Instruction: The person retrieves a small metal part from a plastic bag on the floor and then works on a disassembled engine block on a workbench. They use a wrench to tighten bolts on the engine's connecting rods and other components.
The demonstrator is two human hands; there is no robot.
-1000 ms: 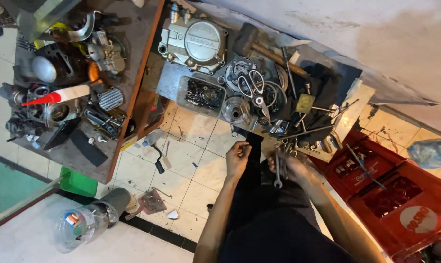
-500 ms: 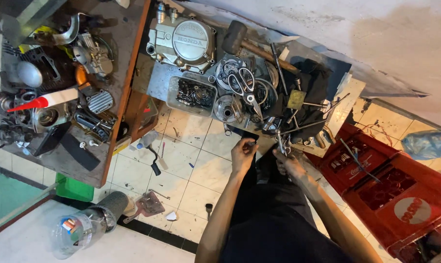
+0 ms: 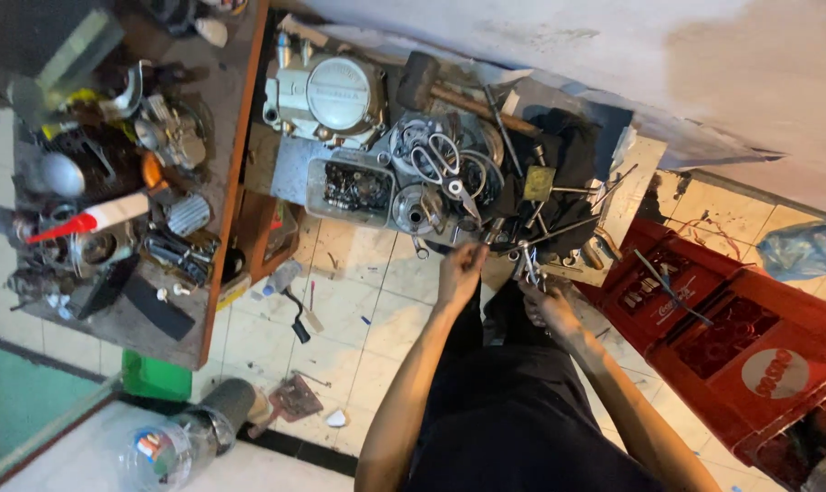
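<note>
Since a second ago: left hand (image 3: 458,271) advanced to heap of grey metal tools (image 3: 522,228), fingers curled, contents unclear. Right hand (image 3: 548,305) lower, apparently pinching small metal part.

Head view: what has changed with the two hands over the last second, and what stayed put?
The left hand has reached forward from the lap to the edge of the tool pile, fingers curled on something small I cannot make out. The right hand shifted only slightly and stays low at the loose wrenches. Scissors, hammer, engine cover and red crate lie as before.
</note>
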